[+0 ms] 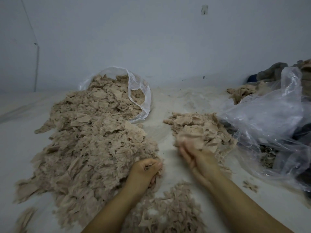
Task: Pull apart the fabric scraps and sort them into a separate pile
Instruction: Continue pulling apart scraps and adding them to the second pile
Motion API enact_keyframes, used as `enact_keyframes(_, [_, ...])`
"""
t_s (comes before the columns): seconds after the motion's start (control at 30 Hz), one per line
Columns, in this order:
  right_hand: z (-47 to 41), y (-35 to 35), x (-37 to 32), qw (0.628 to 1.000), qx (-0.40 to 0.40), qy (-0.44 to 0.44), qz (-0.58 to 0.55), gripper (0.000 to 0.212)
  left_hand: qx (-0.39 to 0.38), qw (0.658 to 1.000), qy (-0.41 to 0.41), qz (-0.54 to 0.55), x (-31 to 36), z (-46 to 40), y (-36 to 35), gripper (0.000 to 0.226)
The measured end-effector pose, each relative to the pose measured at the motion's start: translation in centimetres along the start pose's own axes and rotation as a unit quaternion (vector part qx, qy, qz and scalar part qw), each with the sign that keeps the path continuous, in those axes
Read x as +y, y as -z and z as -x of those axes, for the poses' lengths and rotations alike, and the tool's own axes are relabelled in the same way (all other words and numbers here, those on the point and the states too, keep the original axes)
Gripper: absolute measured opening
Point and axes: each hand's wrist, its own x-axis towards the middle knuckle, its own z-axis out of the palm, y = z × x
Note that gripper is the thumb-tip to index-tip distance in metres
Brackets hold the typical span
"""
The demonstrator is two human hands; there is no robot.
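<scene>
Head view shows a large pile of beige fabric scraps [94, 145] spilling from a clear plastic bag [139, 91] across the left of the pale work surface [166, 132], with a smaller pile [200, 126] set apart to the right, just beside a second, crumpled plastic bag [269, 118].

The scraps look light, soft and fluffy, with frayed edges that probably cling to one another, so they should tear loose with little force; the flatter patches of cloth seem the best places to pinch, since loose fluff would likely shed.

The left hand [144, 172] sits at the near right edge of the large pile, fingers curled into a fist around a tuft of scraps. The right hand [196, 158] reaches forward to the near edge of the smaller pile, palm turned inward and fingers extended; its fingertips are blurred against a scrap [188, 137], so whether it grips or is letting go cannot be told. Both forearms angle in from the bottom of the frame.
</scene>
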Motion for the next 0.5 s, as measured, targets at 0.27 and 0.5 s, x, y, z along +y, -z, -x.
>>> enact_keyframes(0.27, [1.0,0.8,2.2,0.950,-0.101,-0.026,0.294,0.039,0.042,0.966,-0.170,-0.189,-0.3,-0.2,0.1,0.018])
enact_keyframes(0.5, [1.7,-0.4,3.9,0.821,-0.155,0.118,0.537,0.015,0.028,0.962,-0.210,-0.171,-0.3,0.1,0.1,0.012])
